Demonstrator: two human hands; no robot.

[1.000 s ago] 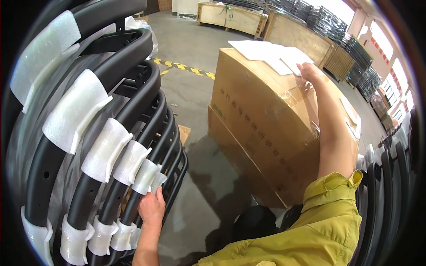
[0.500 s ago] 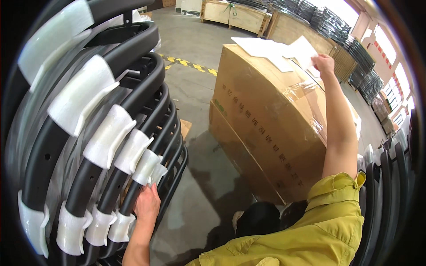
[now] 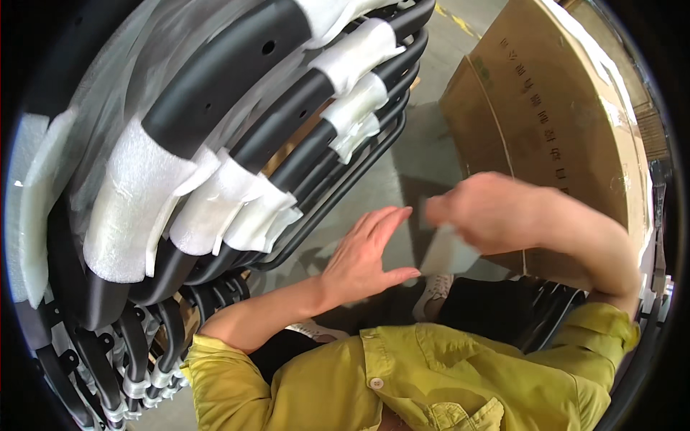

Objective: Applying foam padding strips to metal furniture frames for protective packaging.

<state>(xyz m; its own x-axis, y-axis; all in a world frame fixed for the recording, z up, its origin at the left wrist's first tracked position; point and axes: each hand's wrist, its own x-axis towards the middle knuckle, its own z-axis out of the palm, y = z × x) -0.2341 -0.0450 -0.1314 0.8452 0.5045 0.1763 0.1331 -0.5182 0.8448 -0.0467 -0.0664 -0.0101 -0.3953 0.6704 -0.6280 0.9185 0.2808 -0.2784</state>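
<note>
Above the floor (image 3: 424, 144), your right hand (image 3: 489, 212) gripped a white foam sheet (image 3: 448, 253), likely light, soft, best edge-held, your left hand (image 3: 363, 257) spread empty.

Tubes (image 3: 230, 79) left, carton (image 3: 575, 122) right.

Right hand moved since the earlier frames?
Yes: against the cardboard box, the right hand has left the box's top and come back toward the yellow shirt, near the left hand.
</note>
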